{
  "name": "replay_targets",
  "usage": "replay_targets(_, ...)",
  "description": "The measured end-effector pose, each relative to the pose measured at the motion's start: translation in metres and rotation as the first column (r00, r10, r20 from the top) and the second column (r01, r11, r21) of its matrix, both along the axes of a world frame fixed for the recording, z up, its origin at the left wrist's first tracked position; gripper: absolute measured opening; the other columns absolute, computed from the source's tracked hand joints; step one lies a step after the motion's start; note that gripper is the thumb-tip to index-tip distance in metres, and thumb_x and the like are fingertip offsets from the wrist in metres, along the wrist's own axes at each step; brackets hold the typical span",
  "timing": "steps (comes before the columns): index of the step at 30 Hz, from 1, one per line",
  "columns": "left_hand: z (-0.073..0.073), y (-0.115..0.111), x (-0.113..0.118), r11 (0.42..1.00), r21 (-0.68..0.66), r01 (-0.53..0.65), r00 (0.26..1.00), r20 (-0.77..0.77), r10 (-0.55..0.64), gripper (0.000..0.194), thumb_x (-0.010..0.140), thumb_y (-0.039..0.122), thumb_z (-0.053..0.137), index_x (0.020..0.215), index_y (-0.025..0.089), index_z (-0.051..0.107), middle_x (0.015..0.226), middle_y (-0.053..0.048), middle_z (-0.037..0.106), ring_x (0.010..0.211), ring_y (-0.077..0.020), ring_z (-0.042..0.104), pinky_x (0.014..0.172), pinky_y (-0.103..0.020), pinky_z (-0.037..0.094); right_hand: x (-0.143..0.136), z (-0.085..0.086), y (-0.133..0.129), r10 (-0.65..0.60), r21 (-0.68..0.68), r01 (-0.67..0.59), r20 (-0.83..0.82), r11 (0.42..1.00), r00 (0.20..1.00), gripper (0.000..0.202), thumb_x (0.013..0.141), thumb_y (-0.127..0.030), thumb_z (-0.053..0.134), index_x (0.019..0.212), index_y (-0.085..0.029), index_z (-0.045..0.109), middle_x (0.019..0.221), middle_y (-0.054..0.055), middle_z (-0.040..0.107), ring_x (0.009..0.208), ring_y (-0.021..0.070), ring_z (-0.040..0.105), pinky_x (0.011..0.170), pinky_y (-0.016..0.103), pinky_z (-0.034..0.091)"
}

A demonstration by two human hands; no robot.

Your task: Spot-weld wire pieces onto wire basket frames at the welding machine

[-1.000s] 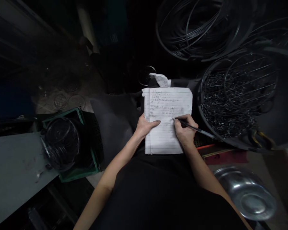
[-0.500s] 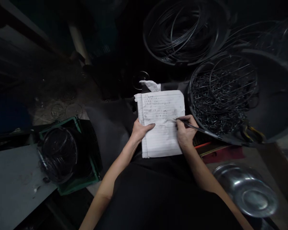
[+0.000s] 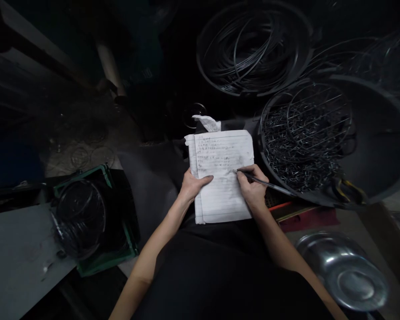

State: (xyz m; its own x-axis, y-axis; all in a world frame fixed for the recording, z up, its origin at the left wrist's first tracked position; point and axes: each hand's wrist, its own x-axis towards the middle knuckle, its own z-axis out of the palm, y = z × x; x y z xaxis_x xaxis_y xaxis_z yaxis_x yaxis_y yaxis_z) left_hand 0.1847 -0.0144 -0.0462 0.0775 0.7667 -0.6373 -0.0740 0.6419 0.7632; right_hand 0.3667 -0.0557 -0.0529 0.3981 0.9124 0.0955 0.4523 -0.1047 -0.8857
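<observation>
One basin [image 3: 380, 133] of wire pieces [image 3: 300, 146]

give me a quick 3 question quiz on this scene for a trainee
1. True or false: the right hand holds a pen with its tip on the lined notepad.
2. Which hand grips the notepad's left edge?
3. What lies by the person's right arm: A) steel bowl B) glass jar C) hammer?

Key
1. true
2. The left hand
3. A
</observation>
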Motion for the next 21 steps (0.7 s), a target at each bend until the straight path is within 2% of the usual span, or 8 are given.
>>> replay_targets(10,0.0049,-0.0002,0.0,1.0,0.005,-0.017,1.0,-0.016,0.017,0.058,0.048,0.026,0.087,0.099,0.013,0.064,0.1,-0.01,0.071,0.094,-0.0265,0.066,0.089,-0.039,0.052,-0.0003,-0.0033,-0.0007,0.023,-0.038,-0.021,0.034,0.999,0.999,0.008,0.076,-0.027,0.058,0.074,-0.019,0.059,0.065,-0.002,0.061,0.061,0.0138,0.057,0.06,0.026,0.045)
replay_targets(21,0.0,-0.0014,-0.0021,1.0,0.011,-0.008,1.0,-0.019,0.008,0.056,0.05,0.024,0.084,0.1,0.013,0.064,0.101,-0.011,0.071,0.094,-0.0257,0.067,0.087,-0.039,0.053,-0.0026,-0.0028,0.0014,0.028,-0.041,-0.025,0.072,0.999,0.997,0.009,0.075,-0.028,0.057,0.073,-0.02,0.058,0.064,-0.001,0.06,0.059,0.0142,0.056,0.059,0.027,0.045)
